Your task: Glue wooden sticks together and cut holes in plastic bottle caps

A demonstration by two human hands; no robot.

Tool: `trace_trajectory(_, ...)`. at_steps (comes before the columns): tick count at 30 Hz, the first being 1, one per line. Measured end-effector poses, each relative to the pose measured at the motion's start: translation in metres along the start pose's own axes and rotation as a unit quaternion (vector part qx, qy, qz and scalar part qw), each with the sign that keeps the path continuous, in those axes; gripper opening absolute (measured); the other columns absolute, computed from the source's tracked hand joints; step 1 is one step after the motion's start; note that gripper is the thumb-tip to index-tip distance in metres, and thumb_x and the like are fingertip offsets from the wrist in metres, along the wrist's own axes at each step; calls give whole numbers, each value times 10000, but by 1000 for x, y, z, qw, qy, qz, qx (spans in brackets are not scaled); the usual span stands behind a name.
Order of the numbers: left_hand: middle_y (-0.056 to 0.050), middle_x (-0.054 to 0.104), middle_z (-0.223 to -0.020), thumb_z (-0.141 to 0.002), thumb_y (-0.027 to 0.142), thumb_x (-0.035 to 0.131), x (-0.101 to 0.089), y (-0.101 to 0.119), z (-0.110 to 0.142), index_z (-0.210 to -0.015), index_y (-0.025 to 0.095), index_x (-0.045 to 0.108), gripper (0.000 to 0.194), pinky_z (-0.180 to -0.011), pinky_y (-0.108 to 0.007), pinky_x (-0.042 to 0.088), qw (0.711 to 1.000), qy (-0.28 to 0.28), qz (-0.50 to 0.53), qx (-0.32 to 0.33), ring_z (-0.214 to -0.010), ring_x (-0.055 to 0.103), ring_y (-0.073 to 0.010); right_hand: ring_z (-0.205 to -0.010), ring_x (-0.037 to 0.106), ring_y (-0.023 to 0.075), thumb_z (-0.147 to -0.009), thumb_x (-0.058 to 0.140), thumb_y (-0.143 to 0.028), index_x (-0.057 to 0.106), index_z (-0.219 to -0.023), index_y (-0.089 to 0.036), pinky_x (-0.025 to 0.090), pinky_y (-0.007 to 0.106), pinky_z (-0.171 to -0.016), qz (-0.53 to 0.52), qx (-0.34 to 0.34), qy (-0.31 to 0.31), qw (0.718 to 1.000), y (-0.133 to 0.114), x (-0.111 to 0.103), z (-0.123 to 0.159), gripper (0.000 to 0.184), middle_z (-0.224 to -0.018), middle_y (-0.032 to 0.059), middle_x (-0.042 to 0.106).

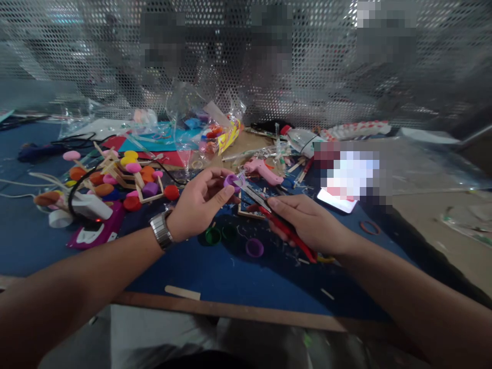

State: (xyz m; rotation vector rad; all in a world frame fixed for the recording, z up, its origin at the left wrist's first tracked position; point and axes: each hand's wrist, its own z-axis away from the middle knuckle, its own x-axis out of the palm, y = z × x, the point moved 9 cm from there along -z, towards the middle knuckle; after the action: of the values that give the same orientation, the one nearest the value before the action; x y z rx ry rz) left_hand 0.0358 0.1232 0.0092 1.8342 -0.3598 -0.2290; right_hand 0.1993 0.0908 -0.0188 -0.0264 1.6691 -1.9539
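My left hand (205, 200), with a metal-band watch on the wrist, pinches a purple bottle cap (231, 182) between thumb and fingers. My right hand (307, 223) is wrapped around a red-handled tool with long metal jaws (294, 238); whether it is scissors or pliers I cannot tell. Its metal tip reaches up to the cap and appears to touch its rim. Below my hands, a green cap (213, 234), a dark green cap (229, 232) and another purple cap (254, 248) lie on the blue tabletop (172, 271).
Left stands a stick structure (130, 177) with colourful caps, beside a magenta power strip (94, 230). Behind my hands lie a pink glue gun (263, 170) and a plastic bottle (303, 139). A lit phone (338, 197) lies right. Wooden sticks (182, 292) and scraps are scattered around.
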Motion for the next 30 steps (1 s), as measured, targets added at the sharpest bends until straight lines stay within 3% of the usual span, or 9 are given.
trace_trajectory(4, -45, 675, -974, -887, 405, 742, 0, 2, -1, -1061, 163, 571, 344, -758, -254, 604, 1000, -7, -6, 23, -801, 716, -129, -382, 420, 79, -926, 457, -698, 526, -659, -199, 358, 194, -376, 0, 4, -6, 1000, 1, 0, 2, 570, -492, -36, 490)
trace_trajectory(9, -51, 701, -957, -881, 383, 752, -7, 2, -2, -980, 165, 584, 293, -760, -265, 602, 999, 13, -39, 27, -807, 696, -133, -380, 438, 94, -934, 488, -646, 573, -774, -209, 353, 200, -372, 1, 0, -14, 1000, -2, 5, 6, 472, -502, -43, 523)
trace_trajectory(14, -92, 731, -1111, -863, 367, 769, -5, 3, -3, -1144, 151, 660, 371, -854, -281, 615, 999, 4, -42, 9, -955, 721, -169, -377, 427, 89, -938, 489, -629, 544, -710, -207, 355, 200, -371, -17, 4, -6, 1000, -5, 3, 6, 482, -494, -33, 515)
trace_trajectory(21, -108, 765, -1077, -868, 417, 757, 1, -5, -2, -1154, 142, 673, 405, -827, -327, 648, 999, -23, -5, -31, -889, 751, -184, -368, 405, 88, -925, 496, -654, 663, -862, -167, 359, 208, -358, -35, 6, -14, 999, -5, 4, 5, 518, -497, -38, 505)
trace_trajectory(26, -112, 769, -1120, -795, 372, 832, -7, -2, -3, -1144, 145, 716, 432, -902, -323, 625, 999, 13, -39, -19, -984, 746, -205, -378, 409, 86, -937, 490, -652, 693, -990, -159, 355, 197, -365, -36, 9, -14, 999, -1, 3, 4, 536, -506, -49, 498)
trace_trajectory(30, -105, 783, -1086, -784, 361, 841, -9, 1, -3, -1101, 145, 732, 399, -923, -313, 611, 999, 33, -42, -3, -987, 747, -200, -392, 416, 88, -938, 474, -669, 672, -868, -170, 355, 196, -372, -14, 5, -8, 1000, 0, 1, 2, 541, -501, -42, 497)
